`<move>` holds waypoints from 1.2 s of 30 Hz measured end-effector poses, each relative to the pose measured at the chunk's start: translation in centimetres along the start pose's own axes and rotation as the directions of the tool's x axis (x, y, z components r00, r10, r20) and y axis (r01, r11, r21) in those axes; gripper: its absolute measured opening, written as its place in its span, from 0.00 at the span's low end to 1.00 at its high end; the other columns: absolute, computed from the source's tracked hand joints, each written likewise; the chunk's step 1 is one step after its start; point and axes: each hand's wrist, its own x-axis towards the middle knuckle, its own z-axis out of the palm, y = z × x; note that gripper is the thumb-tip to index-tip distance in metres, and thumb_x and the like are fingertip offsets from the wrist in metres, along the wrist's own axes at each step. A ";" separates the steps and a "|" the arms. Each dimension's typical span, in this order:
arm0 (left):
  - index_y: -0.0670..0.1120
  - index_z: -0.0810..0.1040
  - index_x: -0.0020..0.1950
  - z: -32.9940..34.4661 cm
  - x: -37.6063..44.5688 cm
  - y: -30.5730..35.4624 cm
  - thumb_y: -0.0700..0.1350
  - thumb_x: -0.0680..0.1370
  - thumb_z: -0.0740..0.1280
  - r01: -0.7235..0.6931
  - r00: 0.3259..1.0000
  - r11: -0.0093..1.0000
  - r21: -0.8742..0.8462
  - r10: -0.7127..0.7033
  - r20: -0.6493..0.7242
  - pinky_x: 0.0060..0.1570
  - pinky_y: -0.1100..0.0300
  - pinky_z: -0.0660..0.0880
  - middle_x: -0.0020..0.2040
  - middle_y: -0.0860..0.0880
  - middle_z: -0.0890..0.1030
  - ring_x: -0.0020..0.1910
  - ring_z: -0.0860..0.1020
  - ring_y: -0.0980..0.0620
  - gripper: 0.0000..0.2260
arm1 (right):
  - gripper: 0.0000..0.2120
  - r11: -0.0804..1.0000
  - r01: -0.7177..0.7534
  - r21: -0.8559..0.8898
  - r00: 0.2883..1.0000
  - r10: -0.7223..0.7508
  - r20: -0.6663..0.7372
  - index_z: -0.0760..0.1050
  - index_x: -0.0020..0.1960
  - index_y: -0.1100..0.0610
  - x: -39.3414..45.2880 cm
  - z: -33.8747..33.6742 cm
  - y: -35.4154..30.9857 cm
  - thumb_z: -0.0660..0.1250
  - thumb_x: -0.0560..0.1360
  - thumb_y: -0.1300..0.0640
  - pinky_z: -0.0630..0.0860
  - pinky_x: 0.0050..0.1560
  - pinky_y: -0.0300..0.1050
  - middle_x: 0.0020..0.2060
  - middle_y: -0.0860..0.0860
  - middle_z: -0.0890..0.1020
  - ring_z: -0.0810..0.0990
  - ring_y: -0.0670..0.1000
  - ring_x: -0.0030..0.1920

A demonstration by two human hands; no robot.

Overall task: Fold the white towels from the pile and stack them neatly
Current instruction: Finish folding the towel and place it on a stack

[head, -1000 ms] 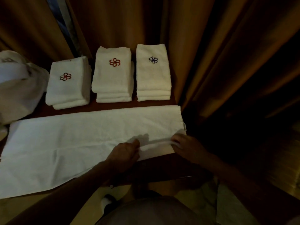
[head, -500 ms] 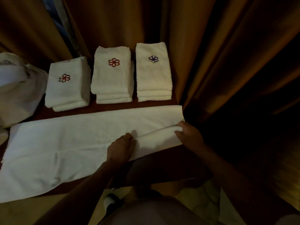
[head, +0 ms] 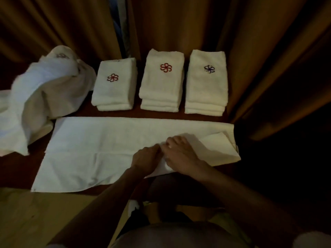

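While the long towel [head: 100,149] lies flat across frame centre, left hand [head: 146,159] and right hand [head: 180,153] meet at its right end, both pinching cloth mid-fold. Next: carry the fold leftward, edges aligned. Stacks [head: 162,81] wait above; pile [head: 41,97] upper left.

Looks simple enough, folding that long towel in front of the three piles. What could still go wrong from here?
The spread towel overhangs the near edge of the table at its left corner, so a tug from the left hand or right hand might drag it off. The folded-in flap lies skewed, so the fold may come out crooked. The loose pile sits close to the towel's left end and could get caught up.
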 end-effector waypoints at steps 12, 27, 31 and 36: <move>0.50 0.79 0.57 -4.6 -4.4 -14.1 0.54 0.78 0.67 0.076 0.978 0.994 -0.074 -0.060 0.202 0.47 0.57 0.73 0.54 0.48 0.82 0.54 0.80 0.47 0.12 | 0.07 0.975 -0.221 0.018 0.965 0.216 0.150 0.68 0.53 0.54 4.1 0.6 -0.8 0.56 0.83 0.50 0.71 0.50 0.48 0.54 0.53 0.77 0.76 0.54 0.55; 0.48 0.81 0.49 -8.6 -9.7 -27.4 0.53 0.73 0.62 -0.119 0.990 0.984 0.133 0.107 0.093 0.38 0.61 0.69 0.46 0.47 0.80 0.44 0.80 0.47 0.13 | 0.08 0.930 -0.365 0.037 0.916 0.352 0.191 0.64 0.46 0.53 5.8 1.1 -1.1 0.59 0.82 0.52 0.68 0.43 0.46 0.42 0.48 0.72 0.78 0.54 0.45; 0.46 0.79 0.60 -10.3 -9.2 -28.3 0.49 0.77 0.62 0.013 0.997 0.972 0.235 -0.030 0.068 0.52 0.53 0.74 0.56 0.45 0.79 0.56 0.78 0.44 0.15 | 0.09 0.926 -0.370 0.069 0.913 0.349 0.213 0.65 0.46 0.55 5.9 0.8 -1.2 0.60 0.82 0.53 0.70 0.44 0.47 0.41 0.49 0.73 0.79 0.56 0.45; 0.48 0.78 0.64 -12.7 -8.3 -30.3 0.45 0.81 0.61 0.122 0.992 0.976 0.181 -0.125 0.005 0.47 0.57 0.73 0.58 0.46 0.81 0.54 0.80 0.46 0.13 | 0.09 0.889 -0.432 0.153 0.889 0.393 0.235 0.65 0.46 0.56 5.7 0.6 -1.2 0.60 0.82 0.54 0.68 0.43 0.47 0.38 0.50 0.73 0.72 0.52 0.38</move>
